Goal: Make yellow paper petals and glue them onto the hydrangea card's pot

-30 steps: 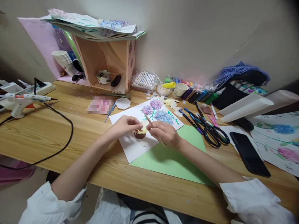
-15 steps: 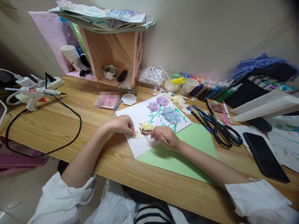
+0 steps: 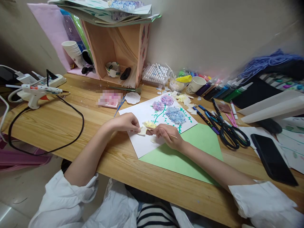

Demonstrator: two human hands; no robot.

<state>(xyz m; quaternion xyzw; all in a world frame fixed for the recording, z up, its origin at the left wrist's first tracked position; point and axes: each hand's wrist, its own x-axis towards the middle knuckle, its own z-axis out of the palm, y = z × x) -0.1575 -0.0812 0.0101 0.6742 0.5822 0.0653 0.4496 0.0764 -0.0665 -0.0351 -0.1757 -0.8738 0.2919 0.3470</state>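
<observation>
On a white sheet [image 3: 139,147], pink, purple and blue flower heads with green painted stems surround the work. My left hand [image 3: 125,123], fingers pinched, holds a small pale yellow paper piece [image 3: 142,131] at the sheet's left part. My right hand [image 3: 169,136] is closed around a thin wooden stick [image 3: 173,136], whose far end points towards the paper piece. Between the hands is a yellow paper flower [image 3: 149,124], partly hidden by the fingers. A loose pale scrap [image 3: 154,139] lies just below. Whatever is on the stick's tip cannot be made out.
Green paper [image 3: 190,158] lies under the sheet. Black scissors [image 3: 231,134], pens and a phone [image 3: 273,158] are on the right. A glue gun [image 3: 35,95] with a looping black cable stands left. Torn yellow paper [image 3: 184,99], a paper cup [image 3: 196,85] and paint bottles line the back.
My left hand has moved slightly right, bringing the yellow paper piece closer to the flower and tilting it up. The stick in my right hand now meets or nears the piece.
</observation>
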